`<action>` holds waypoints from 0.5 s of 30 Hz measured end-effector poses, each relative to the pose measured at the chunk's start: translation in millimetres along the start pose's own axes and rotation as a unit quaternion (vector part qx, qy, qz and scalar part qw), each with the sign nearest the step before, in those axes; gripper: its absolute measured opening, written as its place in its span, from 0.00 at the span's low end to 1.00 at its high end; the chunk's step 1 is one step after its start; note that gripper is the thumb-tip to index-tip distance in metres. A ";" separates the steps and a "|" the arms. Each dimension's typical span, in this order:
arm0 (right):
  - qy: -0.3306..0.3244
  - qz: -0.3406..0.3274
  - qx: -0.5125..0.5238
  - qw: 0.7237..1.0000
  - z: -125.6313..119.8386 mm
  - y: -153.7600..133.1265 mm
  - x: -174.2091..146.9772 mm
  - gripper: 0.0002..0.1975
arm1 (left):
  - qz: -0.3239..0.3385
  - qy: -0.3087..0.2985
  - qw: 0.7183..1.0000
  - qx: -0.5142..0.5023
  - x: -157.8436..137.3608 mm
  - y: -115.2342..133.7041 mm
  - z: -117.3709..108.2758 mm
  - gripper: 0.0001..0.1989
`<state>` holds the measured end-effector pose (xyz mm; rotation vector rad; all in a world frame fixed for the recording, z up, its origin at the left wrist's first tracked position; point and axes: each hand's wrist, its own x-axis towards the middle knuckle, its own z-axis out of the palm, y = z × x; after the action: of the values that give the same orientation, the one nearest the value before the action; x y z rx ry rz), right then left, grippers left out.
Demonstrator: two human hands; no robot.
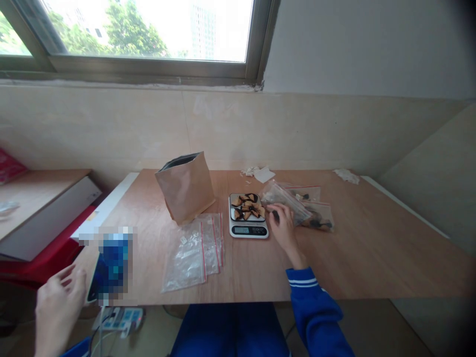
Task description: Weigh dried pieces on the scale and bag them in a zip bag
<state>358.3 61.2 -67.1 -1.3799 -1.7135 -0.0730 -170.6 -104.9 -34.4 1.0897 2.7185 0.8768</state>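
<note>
A dark piece (275, 215) is pinched in the fingers of the right hand (283, 225), just beside the kitchen scale (248, 230), whose pan is heaped with brown and black pieces (248, 206). Filled zip bags (303, 206) lie under and beyond that hand. The left hand (57, 305) is held at the tabletop (372, 258) corner, fingers loosely spread, touching a blurred phone (109, 270). Empty zip bags (197, 248) and an open brown paper bag (186, 188) are seen between.

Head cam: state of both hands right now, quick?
Left hand: open, fingers spread, holding nothing, beside the blurred phone.
Right hand: fingers curled on a small dark piece next to the scale.
</note>
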 end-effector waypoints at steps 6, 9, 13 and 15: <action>0.051 0.027 0.049 0.997 1.0 2.3 -18.1 0.13 | -0.016 -0.121 0.981 -0.150 21.7 -16.1 20.6 0.37; 0.062 0.058 0.057 0.995 1.5 10.7 -31.3 0.12 | 0.032 -0.177 0.971 -0.155 35.0 -12.5 26.4 0.41; 0.061 0.090 0.072 0.991 1.8 19.3 -42.0 0.12 | 0.079 -0.191 0.973 -0.104 48.8 -9.0 28.5 0.40; 0.060 0.091 0.075 0.991 2.0 19.6 -43.0 0.13 | 0.068 -0.171 0.978 -0.095 53.7 -10.7 30.7 0.37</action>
<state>371.3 37.4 -105.8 -1.3850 -1.4571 0.0735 -208.5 -61.2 -58.8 1.2627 2.2568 0.8529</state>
